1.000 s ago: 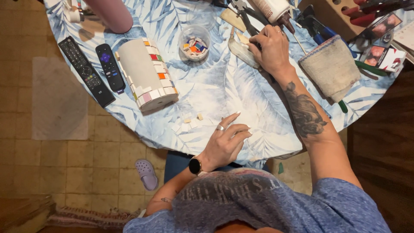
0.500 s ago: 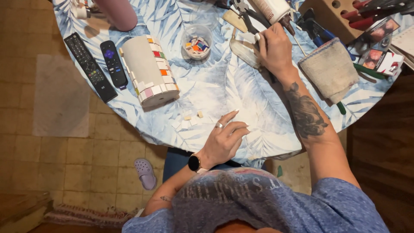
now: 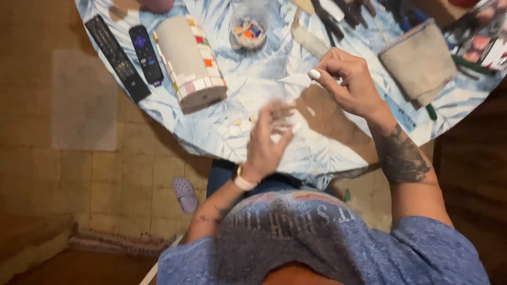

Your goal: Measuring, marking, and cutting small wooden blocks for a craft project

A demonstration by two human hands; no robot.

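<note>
Round table, mosaic work: two hands over small loose tile chips near the table's near edge.

Right hand (image 3: 348,84) curled, thumb and forefinger pinching a small white piece (image 3: 314,74), held above the table (image 3: 264,79) toward its middle. Left hand (image 3: 266,140) blurred, fingers loosely spread over the tile chips (image 3: 237,124); whether it grips one cannot be told. Chips lie just left of the left hand, the nearer hand. Mosaic-clad cylinder (image 3: 187,60) lies on its side further left, long axis running from far edge to near edge. Clear cup of coloured tiles (image 3: 249,26) at far edge; two remote controls (image 3: 129,55) at left edge.
</note>
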